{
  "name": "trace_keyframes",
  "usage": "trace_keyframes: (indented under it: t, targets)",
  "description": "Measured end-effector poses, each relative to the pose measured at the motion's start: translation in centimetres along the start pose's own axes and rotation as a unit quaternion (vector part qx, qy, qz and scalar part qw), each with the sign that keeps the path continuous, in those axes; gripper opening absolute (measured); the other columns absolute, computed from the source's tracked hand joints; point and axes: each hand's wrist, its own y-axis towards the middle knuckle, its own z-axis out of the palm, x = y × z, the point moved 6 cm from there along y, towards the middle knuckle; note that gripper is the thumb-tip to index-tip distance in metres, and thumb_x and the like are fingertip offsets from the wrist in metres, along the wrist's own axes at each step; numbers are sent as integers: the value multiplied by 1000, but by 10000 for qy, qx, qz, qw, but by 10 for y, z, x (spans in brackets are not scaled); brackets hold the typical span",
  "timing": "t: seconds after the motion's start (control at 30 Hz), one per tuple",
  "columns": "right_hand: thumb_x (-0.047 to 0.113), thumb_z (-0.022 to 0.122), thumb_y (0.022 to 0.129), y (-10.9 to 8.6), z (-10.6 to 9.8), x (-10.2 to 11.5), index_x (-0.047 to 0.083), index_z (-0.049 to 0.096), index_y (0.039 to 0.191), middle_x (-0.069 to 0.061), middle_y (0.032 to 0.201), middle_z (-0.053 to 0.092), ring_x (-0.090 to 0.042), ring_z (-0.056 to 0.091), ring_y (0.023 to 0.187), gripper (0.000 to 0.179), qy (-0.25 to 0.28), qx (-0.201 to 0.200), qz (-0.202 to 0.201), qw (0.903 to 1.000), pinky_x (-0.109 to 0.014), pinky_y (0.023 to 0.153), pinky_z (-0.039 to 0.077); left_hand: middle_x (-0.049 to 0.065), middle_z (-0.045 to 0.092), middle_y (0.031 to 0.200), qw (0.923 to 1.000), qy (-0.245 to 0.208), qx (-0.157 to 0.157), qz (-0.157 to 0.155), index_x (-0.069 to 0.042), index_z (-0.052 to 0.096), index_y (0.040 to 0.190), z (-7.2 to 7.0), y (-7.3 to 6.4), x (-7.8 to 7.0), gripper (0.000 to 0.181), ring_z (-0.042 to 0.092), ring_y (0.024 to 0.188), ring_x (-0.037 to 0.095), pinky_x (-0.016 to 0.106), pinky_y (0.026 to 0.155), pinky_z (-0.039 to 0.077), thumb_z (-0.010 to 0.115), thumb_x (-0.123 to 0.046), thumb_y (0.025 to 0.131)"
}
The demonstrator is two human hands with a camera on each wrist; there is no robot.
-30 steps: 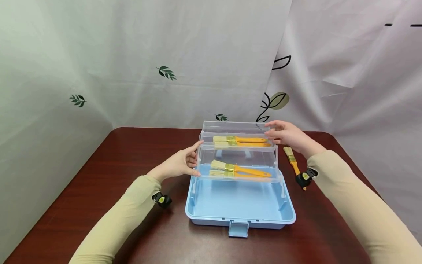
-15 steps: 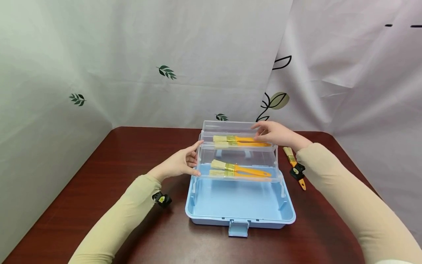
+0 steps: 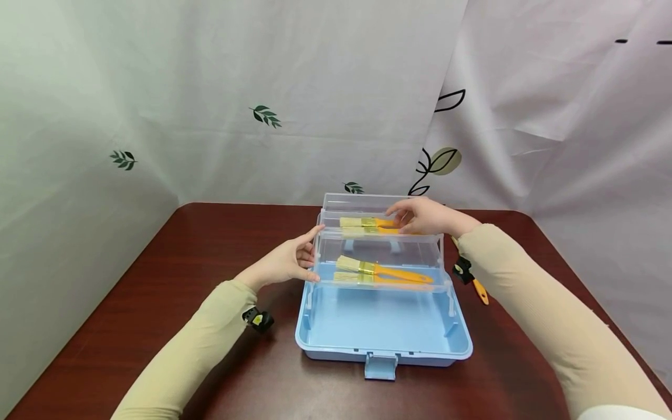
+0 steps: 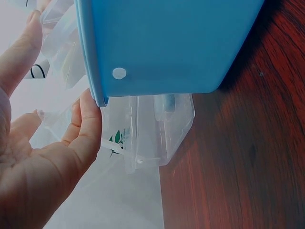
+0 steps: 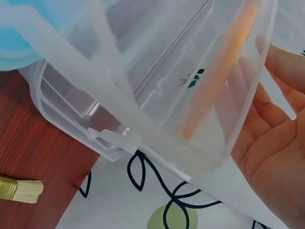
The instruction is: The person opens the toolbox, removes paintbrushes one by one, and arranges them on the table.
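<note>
A light blue toolbox (image 3: 378,318) stands open on the table, with two clear stepped trays above its base. Two paintbrushes (image 3: 367,224) with orange handles lie in the upper tray (image 3: 336,233), and two more paintbrushes (image 3: 378,271) rest in the lower tray (image 3: 325,256). My left hand (image 3: 283,262) holds the trays' left end, thumb in front and index finger up at the upper tray. My right hand (image 3: 427,217) reaches into the upper tray, thumb and fingers apart beside the brush handles. In the right wrist view an orange handle (image 5: 219,71) shows through the clear wall; contact is unclear.
Another paintbrush (image 3: 480,291) lies on the dark red table (image 3: 236,361) right of the toolbox, partly under my right forearm. The toolbox latch (image 3: 380,366) hangs at the front. A pale curtain (image 3: 315,151) with leaf prints borders the table behind.
My right hand has moved left from the upper tray's right end, over the brush handles. The left hand, trays and brushes stay in place.
</note>
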Motion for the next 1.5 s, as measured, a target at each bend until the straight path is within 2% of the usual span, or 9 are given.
trace_keyframes:
  t: [0.23,0.6,1.03,1.5]
  targets:
    - [-7,60,87,2,1,-2,6,56,129,-15,111,61,-29,60,106,45,274,181,-1,9995,-39,88,51,14,48,109,10000,0,-1,14,-25,13,153,0,0,-1,110,55,95,22,35,89,49,84,-13,70]
    - [-11,62,83,6,2,-2,3,61,123,-12,102,62,-21,57,92,42,274,227,4,9994,-33,84,51,14,48,109,10000,-4,-32,-40,-26,14,153,-1,-1,-1,109,55,95,21,35,89,50,84,-13,70]
    - [-14,57,84,9,6,-5,6,60,126,-9,105,61,-21,55,93,47,360,569,13,9977,-29,80,49,14,49,109,9999,-38,5,-97,-26,13,153,2,-1,-1,108,55,97,22,36,91,49,82,-11,72]
    - [-12,55,83,11,5,2,6,61,125,-8,102,60,-20,52,88,46,-1,816,-248,9964,-28,72,46,14,48,111,9999,-8,-34,-147,-25,14,153,1,0,0,108,56,98,22,37,92,49,83,-13,71]
